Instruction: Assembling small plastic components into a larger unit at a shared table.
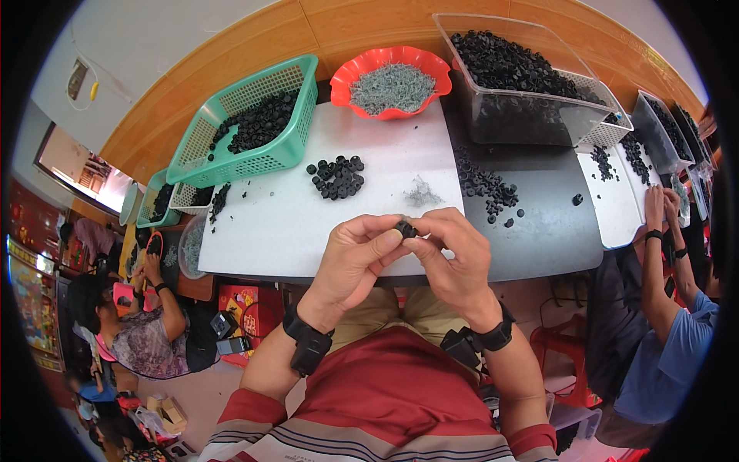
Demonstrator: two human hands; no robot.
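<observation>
Between my two hands, above the front edge of the white table sheet (254,242), is a small black round plastic part (406,229). My left hand (360,254) pinches it between thumb and fingertips. My right hand (450,250) closes on it from the other side, its fingertips meeting the left ones; whether they also hold a screw I cannot make out. Beyond my hands lies a small heap of thin grey screws (421,192). Farther left on the sheet sits a cluster of black round parts (337,177). More loose black parts (486,185) lie to the right on the dark tabletop (539,239).
A green basket (239,165) of black parts stands at the back left. Behind the sheet is a red wavy-rimmed bowl (339,88) of grey screws. A clear bin (516,115) full of black parts stands back right. People (654,339) work at both sides; a red stool (560,346) stands right.
</observation>
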